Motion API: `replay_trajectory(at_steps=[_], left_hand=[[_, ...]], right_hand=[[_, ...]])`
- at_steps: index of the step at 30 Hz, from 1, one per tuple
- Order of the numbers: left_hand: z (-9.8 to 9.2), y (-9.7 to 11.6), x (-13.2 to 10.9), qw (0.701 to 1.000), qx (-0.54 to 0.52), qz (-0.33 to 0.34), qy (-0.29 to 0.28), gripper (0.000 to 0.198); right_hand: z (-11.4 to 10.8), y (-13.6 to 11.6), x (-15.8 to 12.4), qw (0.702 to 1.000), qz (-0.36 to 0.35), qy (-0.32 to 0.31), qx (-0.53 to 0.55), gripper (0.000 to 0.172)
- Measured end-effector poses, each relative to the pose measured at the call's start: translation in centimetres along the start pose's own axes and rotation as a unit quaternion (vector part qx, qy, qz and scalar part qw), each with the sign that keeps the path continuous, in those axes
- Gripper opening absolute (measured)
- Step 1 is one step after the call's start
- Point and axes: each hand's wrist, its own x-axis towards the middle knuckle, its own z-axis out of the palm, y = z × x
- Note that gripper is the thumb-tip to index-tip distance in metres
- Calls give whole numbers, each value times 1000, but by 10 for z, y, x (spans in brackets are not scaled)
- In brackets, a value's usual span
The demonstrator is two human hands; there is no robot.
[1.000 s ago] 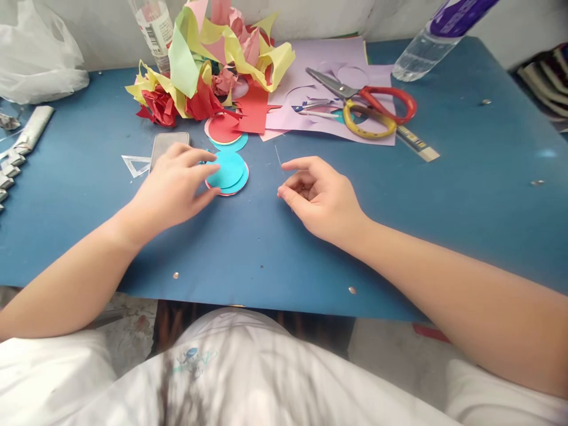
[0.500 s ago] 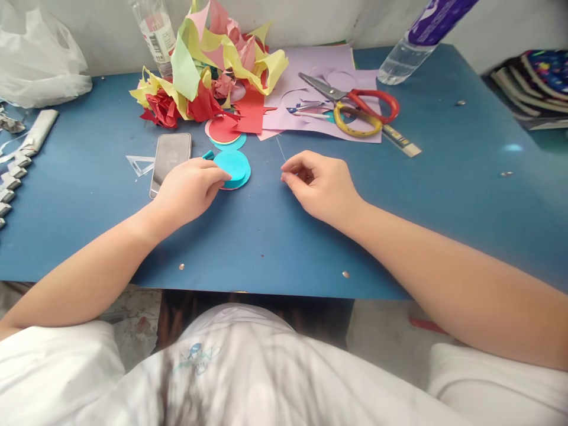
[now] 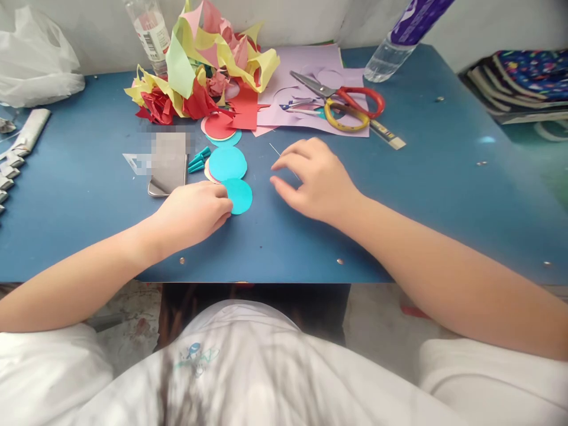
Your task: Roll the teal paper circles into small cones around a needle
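Observation:
My left hand has its fingers closed on the left edge of a blue paper circle, low over the table. Just behind it lies a stack of paper circles with a blue one on top, pale and pink edges showing. Small rolled blue paper cones are left of that stack. To the right, my right hand is empty, with thumb and fingers apart. A thin white stick-like line runs along the table by its fingertips; part of it is hidden behind the fingers.
A phone and a set square lie left. Farther back are scissors, purple paper, a red circle and crumpled paper. Bottles and a plastic bag stand along the wall.
My left hand has drawn a blue circle off the stack toward me. The fingers of my right hand, pinched together before, have spread apart. The view has shifted slightly.

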Motion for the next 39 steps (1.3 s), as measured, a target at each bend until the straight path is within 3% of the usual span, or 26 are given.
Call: replay_trajectory(at_steps=[2, 4, 7, 11, 14, 16, 23, 28, 33, 39], left_hand=[[0, 4, -5, 998, 43, 2, -36, 31], [1, 6, -7, 998, 45, 2, -38, 31], [6, 2, -9, 1000, 15, 6, -16, 32], [9, -5, -10, 997, -77, 9, 13, 19], [11, -8, -13, 988, -153, 5, 16, 17], [12, -9, -14, 984, -174, -6, 26, 16], [12, 1, -14, 990, -141, 7, 18, 16], [14, 6, -13, 992, -122, -10, 34, 29], [13, 10, -11, 991, -127, -36, 32, 26], [9, 13, -12, 995, -95, -26, 21, 23]], right_hand=[[-9, -25, -1, 994, -65, -69, 50, 12], [-16, -46, -3, 982, -116, -121, 88, 8], [-16, -63, -6, 975, -141, -145, 96, 11], [4, -52, -9, 978, -116, -123, 122, 20], [21, -37, -14, 981, -93, -85, 147, 53], [26, -32, -16, 982, -99, -66, 144, 56], [24, -35, -16, 984, -170, 9, 53, 29], [17, -34, -14, 982, -186, 6, 42, 6], [9, -38, -15, 976, -201, -45, 70, 17], [6, -42, -15, 976, -182, -71, 91, 11]])
